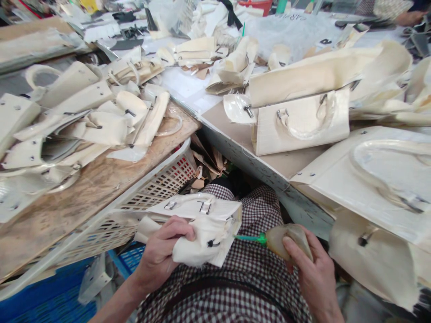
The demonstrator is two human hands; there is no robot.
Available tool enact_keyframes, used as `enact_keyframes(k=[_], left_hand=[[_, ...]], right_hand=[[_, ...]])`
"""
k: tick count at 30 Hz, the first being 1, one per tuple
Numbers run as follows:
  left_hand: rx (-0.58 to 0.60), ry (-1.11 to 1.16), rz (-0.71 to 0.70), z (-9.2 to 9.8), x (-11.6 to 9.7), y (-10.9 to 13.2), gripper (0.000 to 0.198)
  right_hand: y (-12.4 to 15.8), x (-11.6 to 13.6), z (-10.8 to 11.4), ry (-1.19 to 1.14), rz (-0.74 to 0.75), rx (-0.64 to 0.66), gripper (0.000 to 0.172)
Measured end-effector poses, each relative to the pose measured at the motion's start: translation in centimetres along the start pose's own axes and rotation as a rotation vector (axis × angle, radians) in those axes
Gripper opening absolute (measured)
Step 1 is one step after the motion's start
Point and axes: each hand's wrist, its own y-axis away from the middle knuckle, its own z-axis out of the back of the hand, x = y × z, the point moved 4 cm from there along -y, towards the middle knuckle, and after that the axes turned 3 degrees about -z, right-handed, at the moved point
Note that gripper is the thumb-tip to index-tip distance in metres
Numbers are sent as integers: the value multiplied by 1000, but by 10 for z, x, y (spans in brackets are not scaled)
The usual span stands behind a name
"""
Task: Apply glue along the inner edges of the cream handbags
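1. The bag (pixel 205 229) sits above your lap, just below the centre of view; take it as the middle of the clock, with 12 pointing away from you.
2. Your left hand (pixel 164 251), at 8 o'clock, is closed on the bag, fingers curled over its near flap.
3. Your right hand (pixel 313 264), at 4 o'clock, is wrapped round the bottle (pixel 278 240) with the thumb laid along it; whether you are squeezing, I cannot tell.
4. The bottle's green nozzle (pixel 251 238) points to 9 o'clock, its tip right at the bag's edge — touching or just short, I cannot tell.
5. Your checked apron (pixel 259 273) spreads beneath both hands.
6. Toward 10 to 11 o'clock you have the white basket (pixel 161 179), alongside the wooden bench (pixel 101 184), which bears a heap of cream pieces (pixel 107 130).
7. At 8 o'clock, a blue crate (pixel 43 296) holds a pale piece (pixel 96 280).
8. Between 1 and 2 o'clock a handled bag (pixel 272 137) rests on the grey table (pixel 218 119); far beyond it shows a co-worker's hand (pixel 407 18).
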Motion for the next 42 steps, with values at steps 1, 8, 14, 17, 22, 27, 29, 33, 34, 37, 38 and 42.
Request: enact_keyframes(k=[1, 8, 14, 17, 22, 27, 29, 33, 34, 37, 38, 42], left_hand=[[-1, 1, -4, 0, 0, 0, 21], [11, 3, -8, 0, 1, 1, 21], [13, 17, -24, -3, -1, 2, 21], [16, 16, -17, -3, -1, 2, 21], [20, 15, -21, -4, -4, 1, 21], [10, -7, -10, -4, -3, 1, 21], [2, -8, -7, -3, -3, 1, 22], [2, -5, -14, -4, -3, 1, 22], [4, -7, -16, -4, -4, 2, 22], [23, -10, -21, -6, -4, 5, 20], [30, -12, -20, -7, -4, 6, 20], [20, -15, -20, -7, -5, 6, 20]], right_hand=[[-3, 0, 0, -2, 4, -12, 66], [-14, -2, -7, 98, 71, -24, 69], [-6, 1, -2, 58, -39, 36, 72], [-5, 1, -1, 50, -25, -6, 72], [-4, -3, -2, 48, -7, 32, 69], [0, 1, -1, 31, 0, 21, 66], [0, 4, -2, 32, 24, -22, 68], [1, 9, -7, 37, 51, -52, 68], [2, 9, -7, 34, 44, -45, 68], [5, 11, -4, 29, 21, -9, 65], [5, 11, -3, 28, 17, -1, 65], [1, 10, 0, 25, 20, 7, 66]])
